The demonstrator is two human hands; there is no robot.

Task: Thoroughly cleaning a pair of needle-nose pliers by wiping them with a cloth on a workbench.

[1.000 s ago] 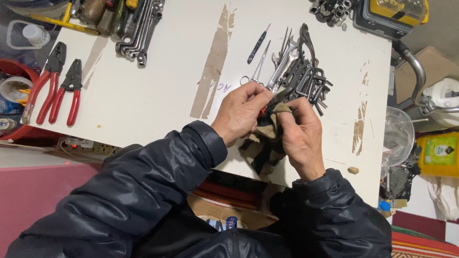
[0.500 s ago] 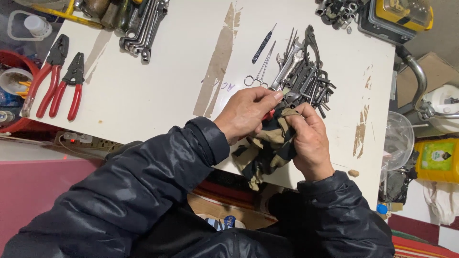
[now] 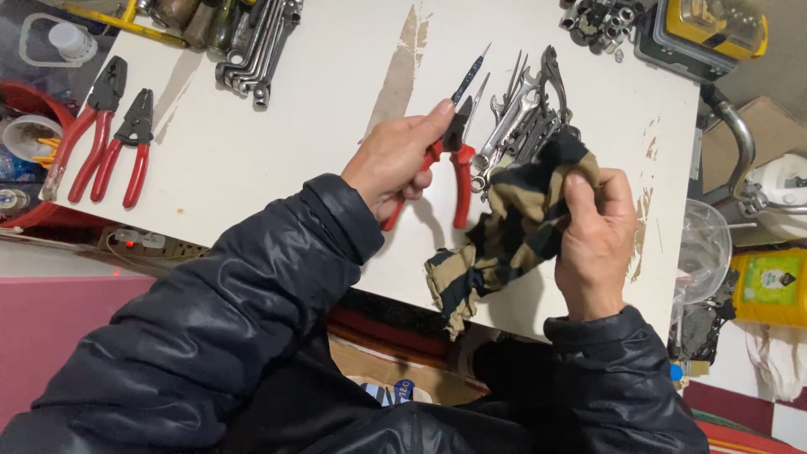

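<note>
The left hand is clamped on the red-handled pliers, the right hand grips the striped cloth just beside. To wipe well, the cloth should wrap the jaws (slowly).

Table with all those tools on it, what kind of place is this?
Probably a home workshop or repair bench. The white table holds a pile of wrenches and two red-handled pliers, and the left hand holds needle-nose pliers while the right hand holds a rag.

a white table bears red-handled pliers, wrenches and sockets.
</note>
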